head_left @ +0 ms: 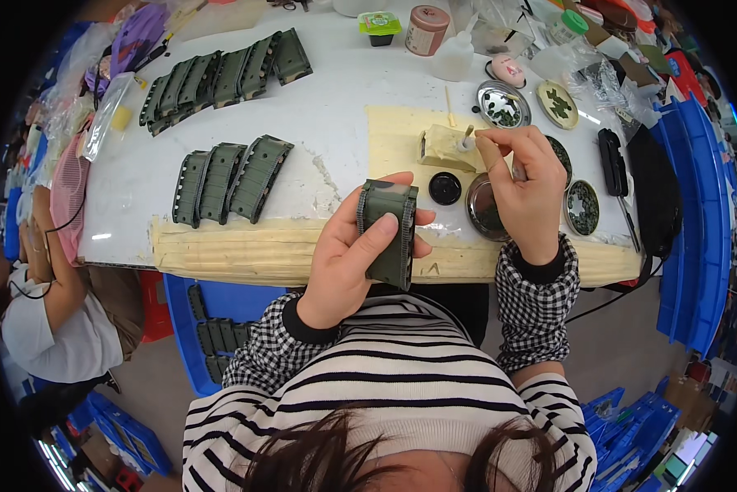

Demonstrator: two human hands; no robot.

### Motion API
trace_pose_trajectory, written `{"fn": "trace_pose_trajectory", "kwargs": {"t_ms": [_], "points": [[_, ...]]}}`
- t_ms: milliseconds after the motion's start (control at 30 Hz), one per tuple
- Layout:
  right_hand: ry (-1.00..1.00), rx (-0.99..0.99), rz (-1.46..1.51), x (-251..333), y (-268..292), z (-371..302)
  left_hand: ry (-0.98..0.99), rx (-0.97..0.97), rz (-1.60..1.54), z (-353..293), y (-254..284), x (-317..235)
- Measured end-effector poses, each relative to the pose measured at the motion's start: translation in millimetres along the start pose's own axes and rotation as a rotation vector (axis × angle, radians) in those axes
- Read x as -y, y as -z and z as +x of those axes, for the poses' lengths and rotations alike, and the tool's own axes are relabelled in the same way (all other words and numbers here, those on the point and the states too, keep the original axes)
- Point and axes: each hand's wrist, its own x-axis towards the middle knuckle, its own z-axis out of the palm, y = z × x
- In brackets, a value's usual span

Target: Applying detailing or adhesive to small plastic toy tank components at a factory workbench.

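Currently one curved green camouflage case (391,266), at the six-o'clock edge of the desk (303,123); left grip (344,258) grasps it, thumb across its face. Right grip (532,184), at its two o'clock: fingertips nearly pinched beside a pale stick (469,131); whether holding it, cannot tell.

Steel dish (477,197) — partly behind right hand (526,184)

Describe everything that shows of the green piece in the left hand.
The green piece is an oblong, slightly curved shell, apparently plastic, with brownish patches near its far end and dark, ridged long edges. In view it overlaps the table's yellowish near edge. The left hand grips it, thumb on its face, fingertips showing past its right side.
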Motion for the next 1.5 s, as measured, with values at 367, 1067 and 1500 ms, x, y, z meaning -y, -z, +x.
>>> {"fn": "trace_pose_trajectory", "kwargs": {"t_ms": [367, 1067, 1500], "points": [[-0.031, 0.126, -0.097, 12.6, 1.5, 15.5, 0.119, 0.073, -0.342, 4.0, 3.9, 0.0], [-0.272, 0.098, 0.88, 67.9, 4.1, -15.7, 0.273, 0.257, -0.727, -0.9, 2.9, 11.2], [-0.287, 0.131, 0.89, 65.9, 3.9, -15.7, 0.28, 0.245, -0.711, -1.7, 2.6, 11.4]]}}
